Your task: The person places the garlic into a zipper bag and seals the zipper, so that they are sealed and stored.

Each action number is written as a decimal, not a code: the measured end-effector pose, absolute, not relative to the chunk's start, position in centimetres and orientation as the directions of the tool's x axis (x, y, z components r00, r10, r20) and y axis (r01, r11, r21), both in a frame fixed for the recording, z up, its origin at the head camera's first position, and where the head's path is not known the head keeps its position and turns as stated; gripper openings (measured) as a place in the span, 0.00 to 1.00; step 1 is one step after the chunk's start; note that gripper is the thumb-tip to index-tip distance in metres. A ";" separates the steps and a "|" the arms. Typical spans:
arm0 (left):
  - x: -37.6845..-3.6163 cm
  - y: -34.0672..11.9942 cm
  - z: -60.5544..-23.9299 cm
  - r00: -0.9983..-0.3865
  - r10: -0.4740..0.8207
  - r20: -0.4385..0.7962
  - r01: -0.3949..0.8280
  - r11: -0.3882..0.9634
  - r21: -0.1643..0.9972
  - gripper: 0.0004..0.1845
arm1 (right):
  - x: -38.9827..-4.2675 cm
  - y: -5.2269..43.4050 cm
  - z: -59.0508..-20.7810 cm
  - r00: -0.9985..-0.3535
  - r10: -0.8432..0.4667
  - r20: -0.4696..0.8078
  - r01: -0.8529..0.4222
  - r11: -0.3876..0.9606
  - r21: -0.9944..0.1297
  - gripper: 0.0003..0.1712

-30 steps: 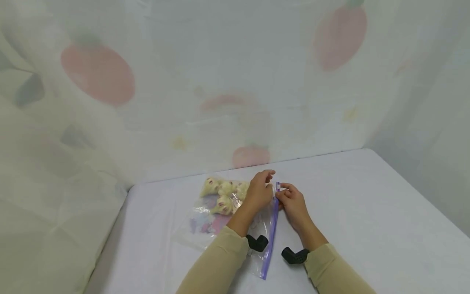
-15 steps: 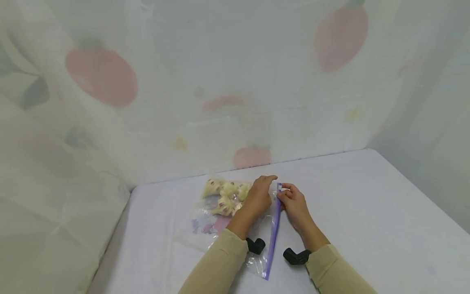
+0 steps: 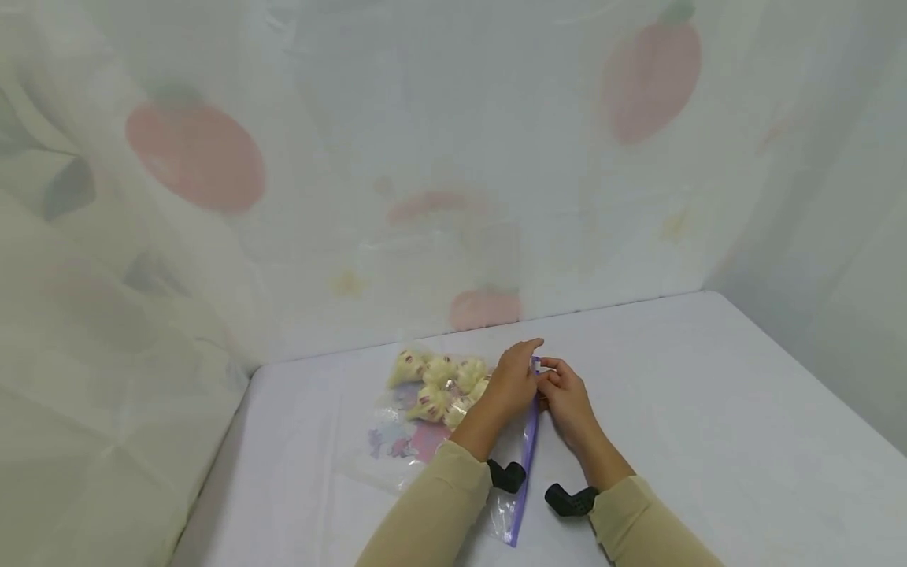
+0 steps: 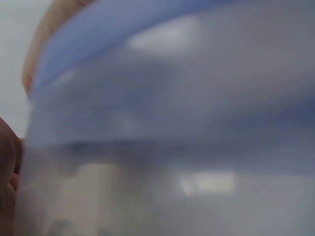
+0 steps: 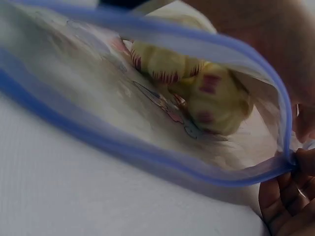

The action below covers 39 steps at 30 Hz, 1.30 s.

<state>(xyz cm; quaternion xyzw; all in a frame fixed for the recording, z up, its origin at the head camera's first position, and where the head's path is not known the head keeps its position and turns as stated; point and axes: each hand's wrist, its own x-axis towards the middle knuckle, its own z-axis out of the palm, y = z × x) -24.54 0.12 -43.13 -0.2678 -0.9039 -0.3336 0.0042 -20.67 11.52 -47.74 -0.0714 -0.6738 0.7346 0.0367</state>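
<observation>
The left wrist view shows only a blurred zip bag (image 4: 167, 123), nothing sharp.

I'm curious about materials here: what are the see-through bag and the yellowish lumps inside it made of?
The bag looks like thin, glossy clear plastic: it crinkles, shines and shows its contents, with a purple zip strip along its mouth. The yellowish toys seem soft plush, matte with stitched red marks, though the blur leaves that uncertain.

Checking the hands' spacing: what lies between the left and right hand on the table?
Head view: the purple zip strip of the clear bag runs between the left hand and right hand, both meeting at its far end.
</observation>
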 end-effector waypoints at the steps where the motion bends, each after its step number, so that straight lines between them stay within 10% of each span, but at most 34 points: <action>1: -24.6 0.0 -43.4 -0.852 0.483 0.200 0.503 0.650 0.570 0.29 | -20.6 11.5 -47.7 -0.988 0.149 -0.051 0.039 -0.084 -0.996 0.19; 18: -24.9 -0.9 -43.2 -0.848 0.472 0.241 0.528 0.788 0.316 0.13 | -20.7 11.4 -47.4 -0.989 0.144 -0.031 0.027 -0.035 -0.999 0.16; 39: -24.7 -0.8 -43.0 -0.831 0.450 0.328 0.555 0.716 0.423 0.07 | -19.8 12.2 -46.7 -0.992 0.125 0.004 0.001 0.038 -0.999 0.20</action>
